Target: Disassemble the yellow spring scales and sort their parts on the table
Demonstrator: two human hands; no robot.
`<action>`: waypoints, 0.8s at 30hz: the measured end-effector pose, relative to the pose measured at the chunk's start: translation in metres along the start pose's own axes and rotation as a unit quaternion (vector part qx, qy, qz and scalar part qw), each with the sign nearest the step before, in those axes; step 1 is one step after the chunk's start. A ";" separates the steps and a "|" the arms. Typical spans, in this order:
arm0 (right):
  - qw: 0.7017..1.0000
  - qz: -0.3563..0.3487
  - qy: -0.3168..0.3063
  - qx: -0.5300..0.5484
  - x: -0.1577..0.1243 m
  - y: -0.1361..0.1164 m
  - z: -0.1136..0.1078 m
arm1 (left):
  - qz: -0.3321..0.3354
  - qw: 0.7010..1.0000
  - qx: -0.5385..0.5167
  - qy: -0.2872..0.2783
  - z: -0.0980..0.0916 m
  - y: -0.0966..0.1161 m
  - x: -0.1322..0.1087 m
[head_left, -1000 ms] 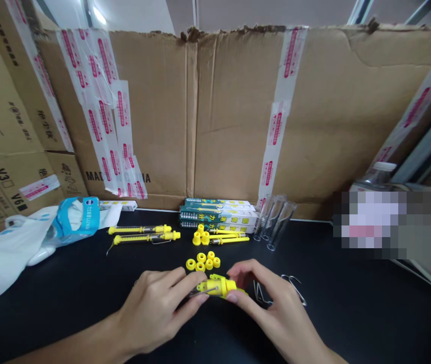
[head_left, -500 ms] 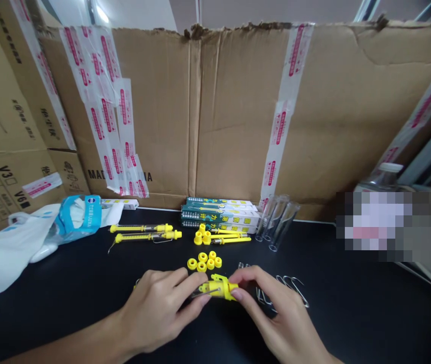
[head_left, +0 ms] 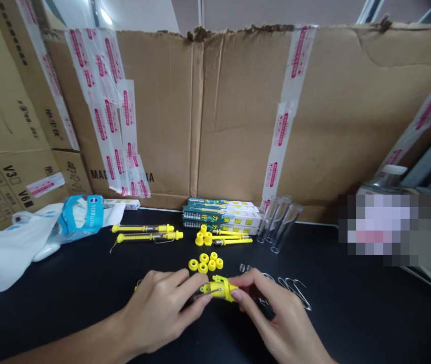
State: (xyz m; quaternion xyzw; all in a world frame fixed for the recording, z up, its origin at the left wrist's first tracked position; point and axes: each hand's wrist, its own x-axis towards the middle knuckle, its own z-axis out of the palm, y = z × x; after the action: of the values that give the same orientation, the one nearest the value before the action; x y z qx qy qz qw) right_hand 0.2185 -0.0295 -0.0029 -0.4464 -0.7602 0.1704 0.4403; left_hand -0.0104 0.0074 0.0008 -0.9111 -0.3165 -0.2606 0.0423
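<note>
One yellow-ended tube (head_left: 226, 290) sits at near centre, above the black table (head_left: 351, 323), gripped from both sides. Left hand (head_left: 162, 308) is clamped around its clear body; right hand (head_left: 274, 308) pinches the yellow end between thumb and fingers. A thin metal rod (head_left: 211, 292) shows beside the left fingertips.

Just beyond the hands: six yellow rings (head_left: 203, 258), clustered. Right of the right hand: bent metal hooks (head_left: 301, 293), partly hidden.

Farther, centre: three yellow caps (head_left: 199, 239) beside yellow rods (head_left: 238, 241); printed boxes (head_left: 234, 216) stacked behind. To their right, three clear tubes (head_left: 286, 230) stand. Far left: two yellow-ended gauges (head_left: 149, 236), lying side by side. Cardboard wall (head_left: 154, 111) behind everything.
</note>
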 end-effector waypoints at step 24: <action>0.998 -0.045 0.044 -0.004 -0.002 0.006 0.000 | 0.016 1.000 -0.001 0.014 -0.002 0.001 0.000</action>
State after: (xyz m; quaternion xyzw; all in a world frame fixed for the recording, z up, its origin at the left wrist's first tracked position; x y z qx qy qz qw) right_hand 0.2223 -0.0278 -0.0079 -0.4205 -0.7601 0.1277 0.4786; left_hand -0.0105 0.0068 0.0024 -0.9124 -0.3010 -0.2728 0.0502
